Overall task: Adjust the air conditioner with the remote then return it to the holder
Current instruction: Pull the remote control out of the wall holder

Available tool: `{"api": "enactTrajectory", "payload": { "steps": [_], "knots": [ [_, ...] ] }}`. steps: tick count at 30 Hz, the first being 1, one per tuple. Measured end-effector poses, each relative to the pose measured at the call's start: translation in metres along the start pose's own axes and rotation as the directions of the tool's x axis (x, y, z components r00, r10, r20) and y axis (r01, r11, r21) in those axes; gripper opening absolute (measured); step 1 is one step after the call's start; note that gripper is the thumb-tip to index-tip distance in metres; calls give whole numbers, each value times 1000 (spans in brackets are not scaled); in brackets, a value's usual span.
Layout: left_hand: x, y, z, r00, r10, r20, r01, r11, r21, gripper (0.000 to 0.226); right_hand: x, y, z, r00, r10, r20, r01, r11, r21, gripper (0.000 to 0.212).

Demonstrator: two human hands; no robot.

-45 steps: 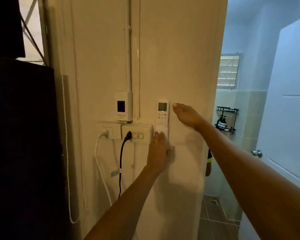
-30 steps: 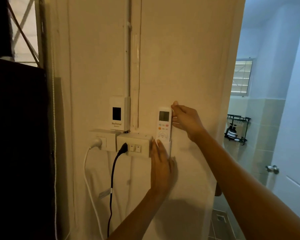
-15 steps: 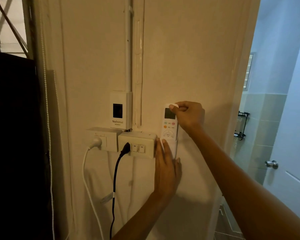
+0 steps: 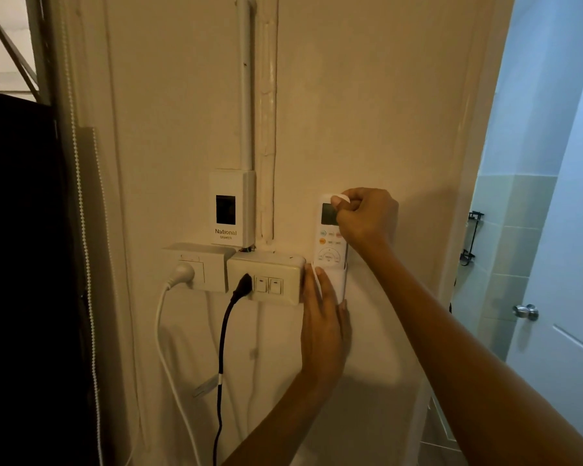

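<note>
A white remote [image 4: 328, 245] with a small screen and coloured buttons stands upright in a white wall holder [image 4: 339, 284] on the cream wall. My right hand [image 4: 364, 218] pinches the remote's top end, thumb at the upper edge, fingers curled around its right side. My left hand [image 4: 323, 326] lies flat against the wall and the holder from below, fingers stretched upward over the holder's front. The remote's lower half is hidden inside the holder.
Left of the holder sit a switch-and-socket box [image 4: 266, 279] with a black plug, a second socket [image 4: 199, 267] with a white plug, and a National breaker box [image 4: 231, 208]. Cables hang below. A bead chain [image 4: 81, 210] hangs far left. A doorway with a door knob [image 4: 525, 312] opens at right.
My right hand moved from beside the remote onto its top and closed on it. My left hand stayed pressed at the holder. The camera came closer to the wall.
</note>
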State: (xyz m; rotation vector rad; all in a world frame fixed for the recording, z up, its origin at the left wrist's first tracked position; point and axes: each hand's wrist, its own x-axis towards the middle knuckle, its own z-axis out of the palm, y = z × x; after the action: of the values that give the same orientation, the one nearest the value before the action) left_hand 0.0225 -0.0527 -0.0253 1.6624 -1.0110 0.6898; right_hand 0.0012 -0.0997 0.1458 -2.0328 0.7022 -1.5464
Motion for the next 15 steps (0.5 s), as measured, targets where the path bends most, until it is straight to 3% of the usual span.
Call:
{"api": "enactTrajectory", "payload": {
  "steps": [10,15],
  "knots": [
    [5,1,13,991,-123,-58,116,988,-102,85,17,-17,-8,998,-56,-41,57,998,11,8],
    [5,3,13,986,-158,-47,156,986,-59,79,34,-23,-20,998,-54,-28,56,997,50,22]
  ]
}}
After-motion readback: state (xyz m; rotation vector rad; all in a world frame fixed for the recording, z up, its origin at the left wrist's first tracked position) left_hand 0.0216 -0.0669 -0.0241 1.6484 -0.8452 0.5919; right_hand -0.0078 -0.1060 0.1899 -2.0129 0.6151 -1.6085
